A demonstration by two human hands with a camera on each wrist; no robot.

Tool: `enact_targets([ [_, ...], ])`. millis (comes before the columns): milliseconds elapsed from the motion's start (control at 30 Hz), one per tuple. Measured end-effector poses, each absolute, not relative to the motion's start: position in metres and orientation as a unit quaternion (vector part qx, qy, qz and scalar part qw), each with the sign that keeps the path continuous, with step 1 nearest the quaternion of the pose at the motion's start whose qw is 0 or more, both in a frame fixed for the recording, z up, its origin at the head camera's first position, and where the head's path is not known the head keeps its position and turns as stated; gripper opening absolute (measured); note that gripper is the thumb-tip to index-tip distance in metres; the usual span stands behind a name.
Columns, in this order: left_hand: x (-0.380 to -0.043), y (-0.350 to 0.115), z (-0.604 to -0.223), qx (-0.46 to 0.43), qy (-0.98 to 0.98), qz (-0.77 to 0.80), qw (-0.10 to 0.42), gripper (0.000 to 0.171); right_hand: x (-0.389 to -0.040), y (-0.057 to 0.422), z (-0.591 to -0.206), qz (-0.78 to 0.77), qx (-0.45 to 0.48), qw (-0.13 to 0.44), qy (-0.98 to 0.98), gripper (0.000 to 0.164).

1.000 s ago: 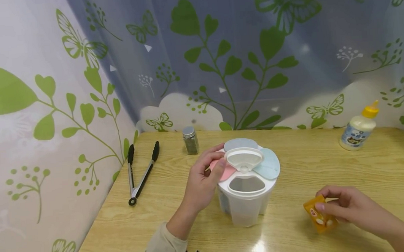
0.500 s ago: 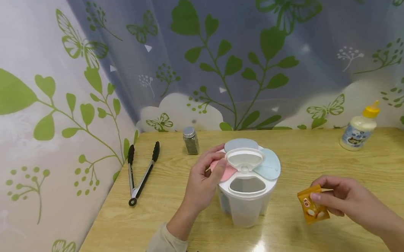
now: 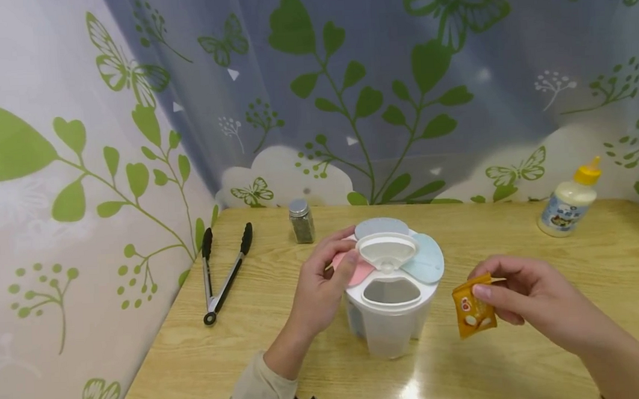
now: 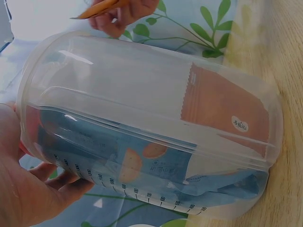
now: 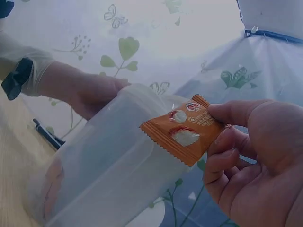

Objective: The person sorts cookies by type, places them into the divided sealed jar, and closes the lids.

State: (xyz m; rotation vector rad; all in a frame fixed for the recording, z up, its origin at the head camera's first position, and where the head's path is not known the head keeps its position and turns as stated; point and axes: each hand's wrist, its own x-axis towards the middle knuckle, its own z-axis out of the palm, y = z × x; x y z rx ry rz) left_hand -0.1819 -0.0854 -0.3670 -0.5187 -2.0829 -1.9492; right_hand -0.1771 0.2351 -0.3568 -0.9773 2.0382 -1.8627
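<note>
A clear plastic storage container point(image 3: 390, 334) with a white top stands on the table. Its front lid point(image 3: 387, 249) is flipped up, baring a fan-shaped opening. The pink, grey and light blue lids are down. My left hand point(image 3: 316, 290) grips the rim at the left, thumb on the pink lid point(image 3: 354, 272). Through the wall, the left wrist view shows blue packets point(image 4: 102, 142) in one compartment and an orange-brown packet point(image 4: 227, 106) low in another. To the container's right, my right hand point(image 3: 539, 302) pinches a small orange snack packet point(image 3: 474, 309) by its edge, above the table.
Black-tipped tongs point(image 3: 223, 283) lie spread at the left. A small jar point(image 3: 301, 223) with a silver cap stands behind the container. At the back right is a squeeze bottle point(image 3: 566, 207) with a yellow nozzle. Patterned curtains point(image 3: 358, 101) border the table.
My right hand has moved left and away from me with the snack packet, nearer the container. My left hand keeps its hold on the rim.
</note>
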Motion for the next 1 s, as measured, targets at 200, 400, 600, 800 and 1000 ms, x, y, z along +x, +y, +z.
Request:
enact_targets([
  [200,-0.182,-0.085,-0.369,-0.177,-0.713,-0.667,0.12,0.021,-0.179,0.22,-0.342,-0.655,-0.32,0.094,0.678,0.029],
  [400,-0.182,-0.086,-0.369,-0.178,-0.714,-0.666,0.122,0.021,-0.18,0.196,-0.322,-0.68,-0.315,0.069,0.658,0.021],
  [600,-0.183,-0.086,-0.368,-0.182,-0.713,-0.667,0.119,0.021,-0.178,0.17,-0.309,-0.683,-0.319,0.016,0.656,0.018],
  [800,-0.182,-0.086,-0.366,-0.174,-0.715,-0.666,0.119,0.02,-0.176,0.148,-0.308,-0.665,-0.304,-0.019,0.682,0.014],
  [1000,-0.181,-0.085,-0.366,-0.184,-0.71,-0.669,0.124,0.02,-0.17,0.143,-0.312,-0.626,-0.285,-0.05,0.724,0.01],
])
